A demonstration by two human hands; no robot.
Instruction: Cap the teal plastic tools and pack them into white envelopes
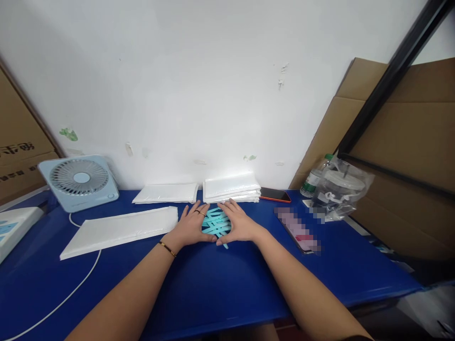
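A loose pile of flat teal strips (216, 221) lies crisscrossed on the blue tabletop (220, 284); what kind of strips they are I cannot tell. My left hand (190, 223), with a ring and a bracelet, curves around the pile's left side, fingers stretched forward and thumb apart. From the right, my right hand (239, 222) cups the pile the same way. Both thumbs come close together at the near edge, where one strip pokes out below them. Parts of the pile are hidden by the hands.
White padded mailers lie left (121, 229), with stacks at the back left (165, 193) and back middle (231, 185). A light blue fan (80, 182) stands far left, its white cable (81, 284) trailing forward. Two phones (273, 194) (296, 229), a bottle (313, 180) and a bagged cup (339, 189) are right.
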